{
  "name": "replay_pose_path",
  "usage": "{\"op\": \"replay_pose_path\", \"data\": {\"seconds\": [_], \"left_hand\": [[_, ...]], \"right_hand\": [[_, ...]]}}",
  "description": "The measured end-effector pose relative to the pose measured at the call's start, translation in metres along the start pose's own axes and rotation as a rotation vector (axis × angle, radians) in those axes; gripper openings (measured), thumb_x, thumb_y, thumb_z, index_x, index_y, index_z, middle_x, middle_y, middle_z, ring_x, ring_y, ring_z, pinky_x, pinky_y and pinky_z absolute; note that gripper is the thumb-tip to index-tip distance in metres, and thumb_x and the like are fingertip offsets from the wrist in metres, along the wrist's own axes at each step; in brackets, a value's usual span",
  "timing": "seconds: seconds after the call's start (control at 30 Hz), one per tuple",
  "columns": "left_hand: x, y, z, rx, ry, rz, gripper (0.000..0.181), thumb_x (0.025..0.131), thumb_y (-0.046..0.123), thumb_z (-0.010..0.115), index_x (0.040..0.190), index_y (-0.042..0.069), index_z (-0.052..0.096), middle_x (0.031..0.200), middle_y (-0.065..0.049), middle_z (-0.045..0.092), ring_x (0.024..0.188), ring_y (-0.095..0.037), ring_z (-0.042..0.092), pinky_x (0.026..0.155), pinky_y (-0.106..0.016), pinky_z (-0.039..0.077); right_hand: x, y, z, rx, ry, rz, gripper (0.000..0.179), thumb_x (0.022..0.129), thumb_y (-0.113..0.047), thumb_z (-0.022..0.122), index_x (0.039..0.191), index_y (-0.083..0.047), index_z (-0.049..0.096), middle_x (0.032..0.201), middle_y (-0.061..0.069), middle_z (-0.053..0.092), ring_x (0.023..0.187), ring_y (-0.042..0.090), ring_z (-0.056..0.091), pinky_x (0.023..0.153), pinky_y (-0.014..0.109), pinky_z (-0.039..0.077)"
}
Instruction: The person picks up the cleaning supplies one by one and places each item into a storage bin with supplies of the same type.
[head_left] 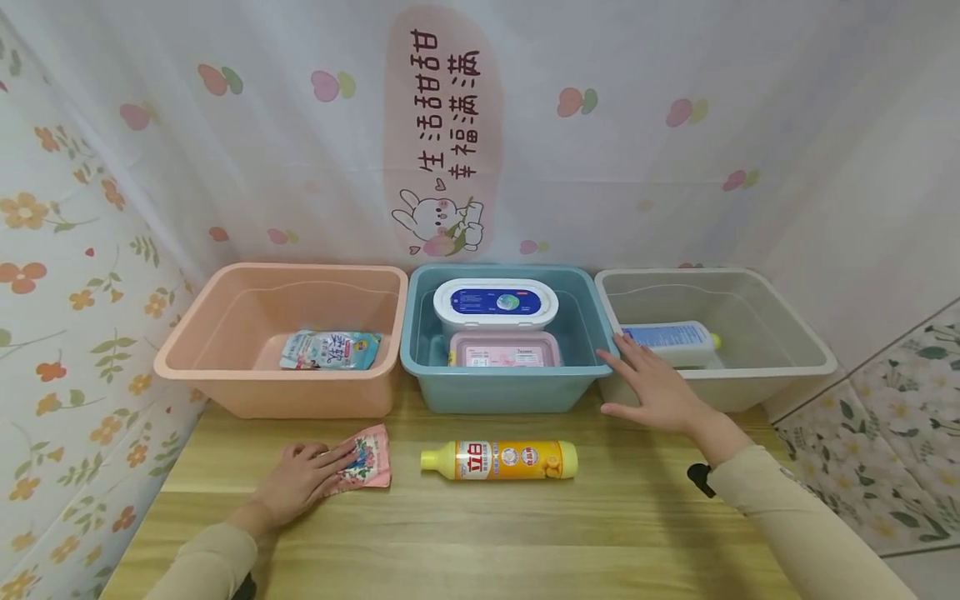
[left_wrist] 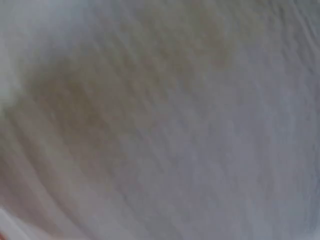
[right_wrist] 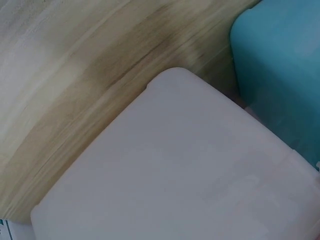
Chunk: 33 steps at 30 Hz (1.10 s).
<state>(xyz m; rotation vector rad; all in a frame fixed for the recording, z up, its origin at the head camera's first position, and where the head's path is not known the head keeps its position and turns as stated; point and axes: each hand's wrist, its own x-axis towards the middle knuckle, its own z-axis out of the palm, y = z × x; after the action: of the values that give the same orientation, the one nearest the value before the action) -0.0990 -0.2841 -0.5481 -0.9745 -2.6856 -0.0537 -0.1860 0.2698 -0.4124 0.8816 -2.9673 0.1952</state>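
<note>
In the head view my left hand (head_left: 296, 482) rests on a pink patterned packet (head_left: 367, 458) lying on the table, its fingers stretched over the packet's left part. My right hand (head_left: 660, 387) is spread, its fingertips right at the neighbouring rims of the blue tub (head_left: 498, 392) and the grey tub (head_left: 765, 375). Within the grey tub lies a white bottle (head_left: 671, 337) with a blue label. A yellow dish-soap bottle (head_left: 498, 460) lies on its side between the hands. The left wrist view is only a blur.
On the left stands a peach tub (head_left: 277, 396) with a blue pouch (head_left: 330, 350) in it. A white lidded box (head_left: 497, 304) and a pink box (head_left: 506, 350) sit in the blue tub. All three tubs line the back of the wooden table (head_left: 450, 542), against a printed curtain (head_left: 615, 183).
</note>
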Motion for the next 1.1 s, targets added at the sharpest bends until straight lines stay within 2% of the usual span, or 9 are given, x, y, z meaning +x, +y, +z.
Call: {"op": "replay_pose_path", "data": {"seconds": [0.2,0.33,0.47,0.63,0.83,1.1], "left_hand": [[0.002,-0.002,-0.009,0.033,0.036,0.043,0.040,0.096,0.044,0.042,0.126,0.026,0.061,0.130,0.007,0.059,0.098,-0.013,0.053,0.077,-0.036,0.037],[0.003,-0.007,-0.016,0.065,0.112,0.096,0.044,0.099,0.047,0.033,0.123,0.026,0.063,0.127,0.007,0.061,0.095,-0.012,0.054,0.074,-0.034,0.036],[0.007,-0.013,-0.022,0.042,0.178,0.140,0.048,0.100,0.046,0.027,0.122,0.025,0.064,0.123,0.005,0.064,0.092,-0.012,0.054,0.074,-0.033,0.036],[0.011,-0.016,-0.032,0.040,0.167,0.187,0.048,0.102,0.042,0.024,0.123,0.023,0.063,0.124,0.003,0.063,0.091,-0.010,0.052,0.073,-0.031,0.036],[0.019,-0.016,-0.046,0.060,0.158,0.255,0.051,0.102,0.041,0.024,0.120,0.017,0.065,0.124,0.000,0.063,0.092,-0.012,0.055,0.076,-0.034,0.040],[0.024,-0.020,-0.063,0.060,0.185,0.293,0.052,0.102,0.040,0.023,0.119,0.015,0.065,0.122,-0.003,0.064,0.099,-0.019,0.059,0.083,-0.038,0.042]], "right_hand": [[0.001,-0.001,0.001,0.005,-0.001,0.001,0.082,0.081,-0.054,0.062,0.146,-0.012,0.032,0.154,0.023,0.018,0.142,0.040,0.017,0.111,0.056,0.021],[0.001,-0.001,0.000,0.005,-0.017,0.004,0.083,0.081,-0.055,0.061,0.146,-0.012,0.031,0.155,0.022,0.016,0.143,0.039,0.016,0.112,0.054,0.021],[0.001,-0.001,0.000,0.003,-0.014,-0.003,0.084,0.081,-0.054,0.062,0.146,-0.011,0.031,0.154,0.023,0.016,0.142,0.040,0.017,0.113,0.053,0.020],[0.001,0.001,0.000,-0.003,-0.013,-0.004,0.084,0.081,-0.054,0.062,0.146,-0.012,0.031,0.154,0.023,0.016,0.142,0.040,0.017,0.113,0.053,0.020],[0.001,0.001,0.000,-0.006,-0.010,-0.008,0.084,0.081,-0.054,0.062,0.146,-0.011,0.031,0.154,0.024,0.017,0.142,0.040,0.017,0.112,0.054,0.021],[0.001,0.000,0.001,-0.003,0.007,-0.014,0.084,0.081,-0.054,0.063,0.146,-0.012,0.032,0.154,0.024,0.018,0.142,0.040,0.018,0.111,0.055,0.022]]}}
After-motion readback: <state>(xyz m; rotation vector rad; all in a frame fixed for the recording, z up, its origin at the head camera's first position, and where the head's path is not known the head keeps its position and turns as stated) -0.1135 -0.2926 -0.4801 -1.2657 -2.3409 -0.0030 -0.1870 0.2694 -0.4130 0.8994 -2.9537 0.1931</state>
